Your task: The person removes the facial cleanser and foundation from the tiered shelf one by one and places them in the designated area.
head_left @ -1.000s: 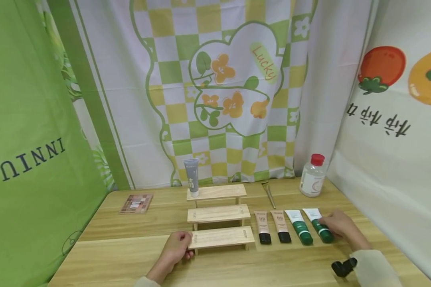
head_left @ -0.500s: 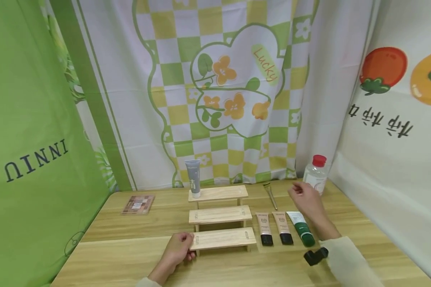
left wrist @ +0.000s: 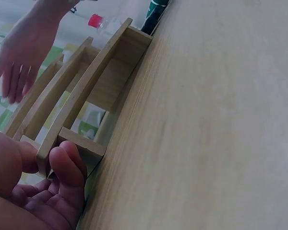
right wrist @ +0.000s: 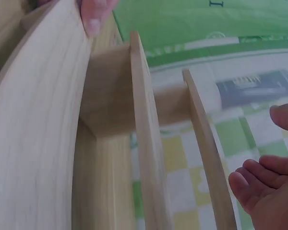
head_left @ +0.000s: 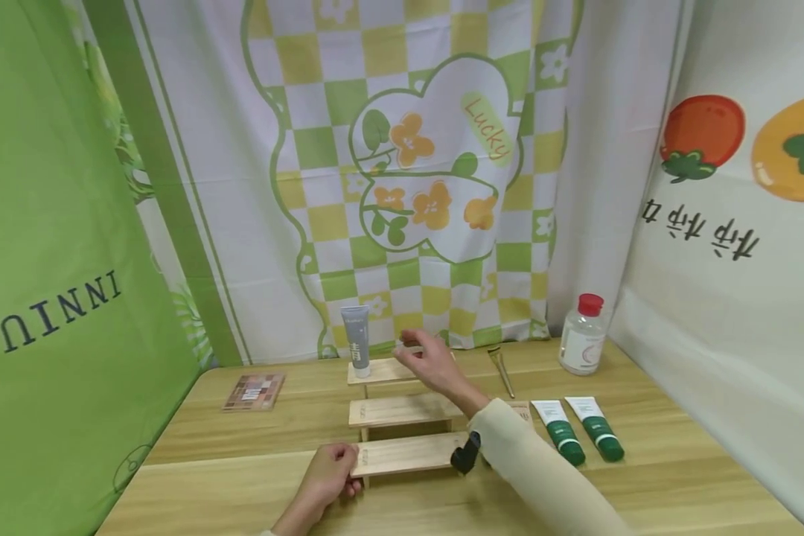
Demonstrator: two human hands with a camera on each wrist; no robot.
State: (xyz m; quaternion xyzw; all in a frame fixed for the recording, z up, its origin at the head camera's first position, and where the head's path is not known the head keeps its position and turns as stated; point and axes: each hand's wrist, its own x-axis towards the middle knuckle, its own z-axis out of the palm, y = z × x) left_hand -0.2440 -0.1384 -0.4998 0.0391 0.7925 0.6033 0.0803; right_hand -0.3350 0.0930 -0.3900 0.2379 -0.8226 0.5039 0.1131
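My left hand (head_left: 327, 476) pinches the left end of the lowest step of a three-tier wooden stand (head_left: 409, 455); in the left wrist view its thumb and fingers (left wrist: 67, 165) are on the board's end. Over the top tier hovers my right hand (head_left: 434, 365), fingers loosely bent, holding nothing. Just left of it, a grey-blue squeeze tube (head_left: 356, 335) stands upright on its cap at the top tier's left end. The right wrist view shows a gap between that tube (right wrist: 257, 88) and the right hand (right wrist: 273, 191).
Right of the stand lie two green-and-white tubes (head_left: 559, 432) (head_left: 596, 428) and a beige tube (head_left: 522, 409) mostly hidden by the right sleeve. Behind them are a brush (head_left: 501, 371) and a red-capped clear bottle (head_left: 583, 335). A makeup palette (head_left: 254, 392) lies at left.
My right hand has left the rightmost green-and-white tube, which lies where it was, and has swung left past the bottle to the top tier. The left hand keeps its grip on the stand.
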